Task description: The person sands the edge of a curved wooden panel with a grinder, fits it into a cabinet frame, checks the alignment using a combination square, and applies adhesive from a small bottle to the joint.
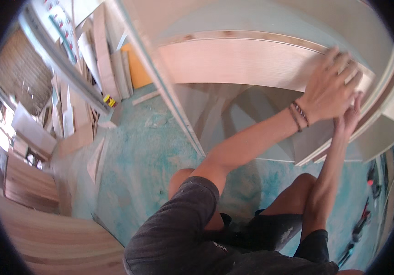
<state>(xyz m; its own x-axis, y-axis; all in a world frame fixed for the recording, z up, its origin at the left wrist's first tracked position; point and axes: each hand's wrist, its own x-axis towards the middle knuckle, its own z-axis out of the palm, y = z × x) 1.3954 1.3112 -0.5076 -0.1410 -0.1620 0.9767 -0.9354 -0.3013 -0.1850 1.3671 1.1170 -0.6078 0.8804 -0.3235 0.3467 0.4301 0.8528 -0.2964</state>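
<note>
My left hand (329, 89), with dark bracelets on the wrist, lies flat with spread fingers on the right end of a long pale wooden panel (233, 62). The panel is set across the front of a light grey-green cabinet frame (270, 20). My right hand (349, 117) reaches up just below the left one, its fingers straight against the panel's lower right edge. The left hand partly covers it, so its grip is unclear. I am squatting, with my knees and dark shorts (183, 233) low in the view.
A long metal rail (64, 55) and stacked wood offcuts (100, 59) lean at the upper left. Wide wooden boards (50, 238) lie at the lower left. The floor (142, 151) is dusty teal. Hand tools (364, 220) lie along the right edge.
</note>
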